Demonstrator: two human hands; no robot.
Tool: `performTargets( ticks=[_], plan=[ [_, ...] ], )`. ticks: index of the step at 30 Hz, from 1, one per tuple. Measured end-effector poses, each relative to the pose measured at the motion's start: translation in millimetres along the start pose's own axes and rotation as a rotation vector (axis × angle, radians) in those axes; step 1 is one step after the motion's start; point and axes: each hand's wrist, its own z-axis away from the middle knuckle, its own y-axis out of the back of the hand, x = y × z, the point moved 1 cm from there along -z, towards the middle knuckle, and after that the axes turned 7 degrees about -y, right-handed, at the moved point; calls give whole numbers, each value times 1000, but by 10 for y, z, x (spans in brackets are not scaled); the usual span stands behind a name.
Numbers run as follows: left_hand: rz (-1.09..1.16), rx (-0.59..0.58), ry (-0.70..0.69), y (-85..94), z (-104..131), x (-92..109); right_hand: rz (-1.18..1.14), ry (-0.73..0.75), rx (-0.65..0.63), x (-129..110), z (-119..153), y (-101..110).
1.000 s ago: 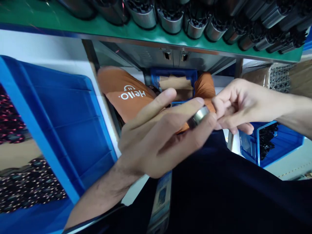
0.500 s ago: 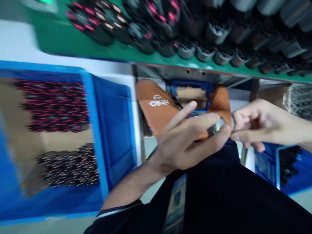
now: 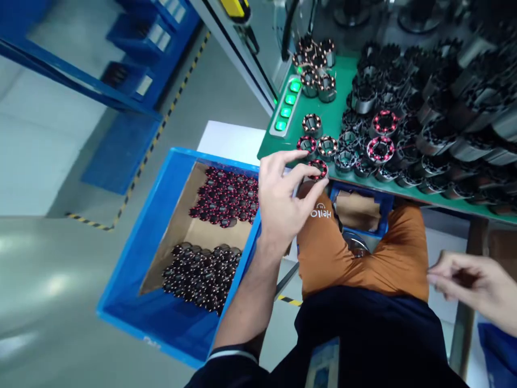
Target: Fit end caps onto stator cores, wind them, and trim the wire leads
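My left hand (image 3: 283, 196) grips a small motor stator with pink-red windings (image 3: 319, 169) between thumb and finger, at the front left edge of the green bench top (image 3: 291, 141). Just behind it stand a second pink-wound stator (image 3: 306, 144) and a copper-wound stator (image 3: 327, 145). Low on the right, away from the bench, my right hand (image 3: 474, 283) is closed in a pinch over the edge of my lap. Whatever its fingertips hold, if anything, is too small to make out.
Rows of dark stators (image 3: 388, 143) crowd the bench's right side. Green-lit buttons (image 3: 286, 112) line its left edge. A blue crate (image 3: 133, 258) at my left holds pink-wound and copper-wound stators, divided by cardboard. Under the bench sits a blue bin (image 3: 382, 213) containing cardboard.
My left hand has moved from my lap up to the bench edge with a stator. My hands have separated, the right staying low. The view has turned left.
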Motion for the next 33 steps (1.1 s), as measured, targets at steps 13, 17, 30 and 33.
performTargets(
  ticks=[13,17,30,33],
  plan=[
    [-37,-3,54,-109,-799,-523,-326,-219,-194,464,19,-478],
    [-143,-177,89,-426,-1464,-682,-354,-168,-172,376,-27,-587],
    [279,-211,-6,111,-1156,431,-430,-48,80,-16,109,-434],
    [634,-414,-41,294,-676,993,-679,178,134,-488,64,-300]
  ],
)
